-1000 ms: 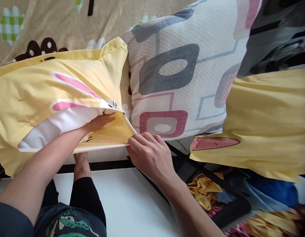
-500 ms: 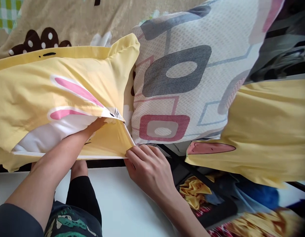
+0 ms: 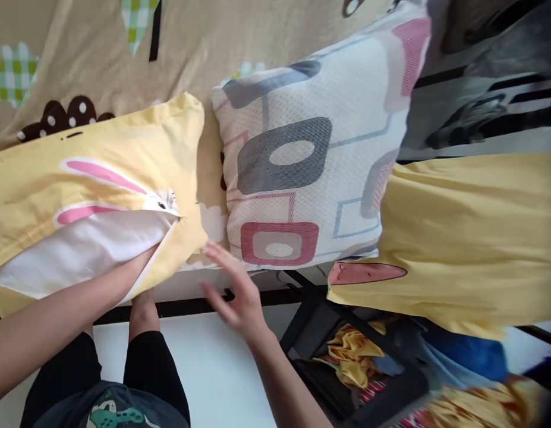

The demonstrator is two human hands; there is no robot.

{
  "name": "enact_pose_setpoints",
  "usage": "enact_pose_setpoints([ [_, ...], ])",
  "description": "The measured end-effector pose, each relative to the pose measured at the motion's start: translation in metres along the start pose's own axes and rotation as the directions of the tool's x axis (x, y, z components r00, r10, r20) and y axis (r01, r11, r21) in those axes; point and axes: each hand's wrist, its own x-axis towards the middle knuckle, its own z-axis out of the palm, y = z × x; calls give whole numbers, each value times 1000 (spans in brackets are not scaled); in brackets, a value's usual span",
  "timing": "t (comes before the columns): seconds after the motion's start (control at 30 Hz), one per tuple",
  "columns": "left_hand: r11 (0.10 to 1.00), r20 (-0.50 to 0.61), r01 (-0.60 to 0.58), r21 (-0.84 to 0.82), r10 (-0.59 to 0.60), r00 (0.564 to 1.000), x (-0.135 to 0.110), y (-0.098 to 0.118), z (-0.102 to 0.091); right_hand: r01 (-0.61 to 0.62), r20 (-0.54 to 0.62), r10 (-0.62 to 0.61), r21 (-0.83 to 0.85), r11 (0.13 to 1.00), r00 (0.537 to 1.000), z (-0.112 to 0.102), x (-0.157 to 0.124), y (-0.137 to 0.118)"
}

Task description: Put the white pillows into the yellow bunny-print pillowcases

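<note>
A yellow pillowcase with a pink-eared rabbit print lies on the bed at the left, with a white pillow showing in its open end. My left hand reaches into that opening; its fingers are hidden inside the cover. My right hand hovers just right of the pillowcase's corner, blurred, with the fingers spread and nothing in them. A patterned pillow with grey and pink squares lies beside it.
A second yellow pillowcase hangs over the bed edge at the right. A beige blanket covers the bed behind. Below are a white floor, my legs, and a dark bag holding yellow cloth.
My right hand has let go of the pillowcase's lower corner and opened. My left hand has gone deeper into the cover, and the opening has narrowed.
</note>
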Motion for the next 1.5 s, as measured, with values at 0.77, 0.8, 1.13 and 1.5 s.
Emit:
enact_pose_setpoints([
  [0.77, 374, 64, -216, 902, 379, 923, -148, -111, -160, -655, 102, 658, 293, 696, 746, 56, 27, 118],
  [0.8, 396, 63, -219, 892, 369, 927, -147, -111, -158, -650, 121, 647, 286, 703, 753, 54, 25, 117],
  [1.13, 642, -4, -165, 749, 254, 967, -90, -94, -156, -724, -142, 722, 51, 688, 677, 83, 36, 115],
  [1.5, 770, -33, -146, 621, 212, 977, -65, -82, -153, -819, -126, 812, -8, 574, 571, 84, 48, 115],
])
